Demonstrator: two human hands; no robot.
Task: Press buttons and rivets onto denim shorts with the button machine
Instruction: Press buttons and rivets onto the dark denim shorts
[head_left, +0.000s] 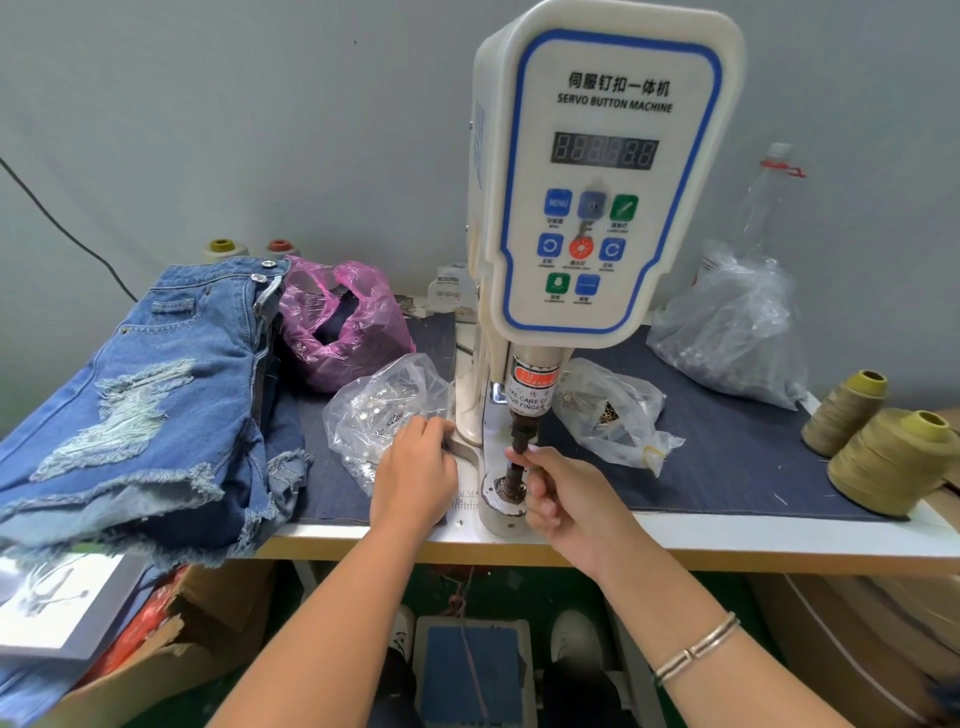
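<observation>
Both hands work at the button machine (597, 171) while the denim shorts (140, 395) wait in a pile at the left of the tabletop (727, 530).

The machine stands at the tabletop's middle on a dark cloth mat (727, 447); a pink bag (343, 322) and clear bags of metal parts (384, 410) crowd its base, with thread cones (883, 457) at the right edge and a foot pedal (470, 670) on the floor below. The right hand (566, 499) pinches the dark punch shaft (519, 447) above the lower die (506, 491). The left hand (415, 478) reaches, fingers curled, into the nearest clear bag; what it grips cannot be told.
</observation>
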